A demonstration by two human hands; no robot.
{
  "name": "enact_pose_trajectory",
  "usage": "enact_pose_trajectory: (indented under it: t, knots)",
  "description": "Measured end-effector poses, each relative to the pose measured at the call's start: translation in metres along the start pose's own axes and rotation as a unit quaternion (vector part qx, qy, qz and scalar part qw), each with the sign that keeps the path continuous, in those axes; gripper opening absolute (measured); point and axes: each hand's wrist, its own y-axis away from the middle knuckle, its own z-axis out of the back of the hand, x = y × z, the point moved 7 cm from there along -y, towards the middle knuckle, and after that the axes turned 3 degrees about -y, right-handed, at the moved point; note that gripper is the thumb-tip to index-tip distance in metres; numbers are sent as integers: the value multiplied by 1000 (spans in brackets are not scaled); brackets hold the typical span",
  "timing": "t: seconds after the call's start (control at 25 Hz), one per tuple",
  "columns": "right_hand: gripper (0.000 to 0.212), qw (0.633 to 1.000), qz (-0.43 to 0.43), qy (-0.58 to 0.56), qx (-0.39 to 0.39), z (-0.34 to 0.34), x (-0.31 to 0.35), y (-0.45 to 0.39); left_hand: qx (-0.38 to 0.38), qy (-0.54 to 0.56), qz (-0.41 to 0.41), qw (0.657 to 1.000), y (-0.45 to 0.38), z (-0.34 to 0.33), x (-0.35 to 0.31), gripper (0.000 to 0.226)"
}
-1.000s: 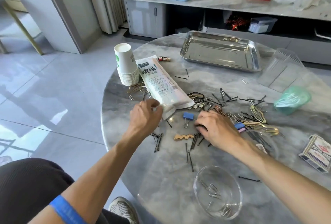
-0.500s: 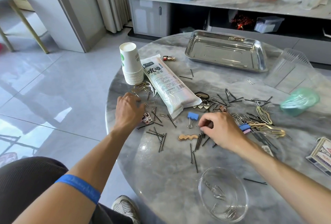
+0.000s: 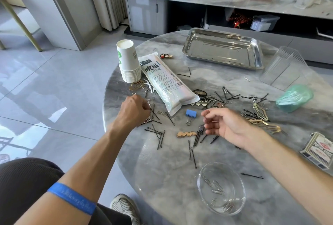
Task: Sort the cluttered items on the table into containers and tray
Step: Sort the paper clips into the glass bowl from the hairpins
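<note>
Black bobby pins (image 3: 160, 134), silver paper clips and gold hair clips (image 3: 259, 113) lie scattered over the round marble table (image 3: 180, 152). My left hand (image 3: 134, 109) is at the table's left edge, its fingers curled and pinching at paper clips beside the straw packet (image 3: 165, 82). My right hand (image 3: 227, 125) hovers near the middle, thumb and fingers pinching a small silver paper clip (image 3: 201, 126). A blue binder clip (image 3: 190, 114) lies between the hands. A clear bowl (image 3: 198, 185) holding several paper clips stands at the near edge. The steel tray (image 3: 187, 52) is at the back.
A stack of paper cups (image 3: 128, 61) stands at the back left. A tan wavy hair clip (image 3: 186, 134) lies under my right hand. A green item (image 3: 294, 98), a clear plastic container (image 3: 284, 66) and a card box (image 3: 319, 150) line the right side.
My left hand let go of the straw packet, moved left and curled its fingers over the paper clips. My right hand lifted off the table with a paper clip pinched.
</note>
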Motion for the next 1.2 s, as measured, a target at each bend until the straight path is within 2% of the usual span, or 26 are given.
enact_pose_trajectory:
  t: [0.08, 0.16, 0.2, 0.24, 0.28, 0.32, 0.36, 0.4, 0.56, 0.6, 0.64, 0.68, 0.72, 0.76, 0.8, 0.84, 0.92, 1.0, 1.08, 1.2]
  knots:
    - [21, 998, -23, -62, 17, 0, 0, 6, 13, -3, 8, 1000, 2, -3, -4, 8]
    - [21, 999, -8, -45, 6, 2, 1, 5, 12, -9, 5, 1000, 4, -6, -9, 7]
    - [20, 999, 25, 32, -19, 5, 3, 3, 11, -11, 2, 1000, 6, -8, -11, 8]
    - [18, 980, 79, 176, -56, 10, 8, 2, 10, -11, 0, 1000, 7, -9, -12, 9]
    - [14, 917, 142, 360, -92, 11, 16, 2, 8, -8, -3, 1000, 8, -9, -13, 9]
    - [9, 826, 206, 515, -103, 5, 20, 1, 5, -6, -5, 1000, 9, -9, -14, 9]
    - [6, 750, 255, 603, -95, -3, 19, 2, 1, -7, -7, 1000, 10, -8, -14, 8]
    - [3, 713, 279, 638, -85, -7, 18, 1, -5, -12, -11, 1000, 11, -8, -15, 8]
    - [8, 672, 288, 678, -74, -8, 12, -9, 0, -7, -10, 1000, 7, -7, -15, 11]
    - [12, 675, 281, 678, -75, -7, 10, -11, 5, 11, -1, 1000, 6, -8, -13, 11]
    - [15, 695, 272, 660, -88, -4, 11, -11, 7, 31, 14, 999, 6, -8, -12, 10]
    - [15, 734, 256, 619, -110, 1, 13, -11, 4, 55, 35, 998, 5, -6, -9, 9]
    - [14, 800, 226, 540, -130, 7, 15, -12, -2, 92, 64, 994, 5, -3, -6, 7]
    - [14, 885, 180, 407, -133, 13, 13, -14, -9, 149, 95, 984, 4, 2, -4, 7]
    - [13, 955, 129, 242, -112, 12, 9, -16, -13, 220, 125, 967, 4, 7, -3, 8]
    - [12, 989, 80, 99, -80, 6, 4, -15, -10, 294, 144, 945, 4, 11, -5, 8]
    - [13, 998, 26, -37, -39, -8, -3, -9, 27, 417, 137, 898, 9, 15, -27, 4]
    - [19, 996, 6, -87, -19, -24, -10, -1, 81, 475, 87, 872, 20, 15, -63, 3]
    - [23, 992, -3, -129, -5, -36, -15, 7, 116, 467, 16, 876, 38, 11, -99, 6]
    - [18, 983, -7, -180, 26, -46, -18, 15, 92, 361, -96, 923, 62, 3, -136, 9]
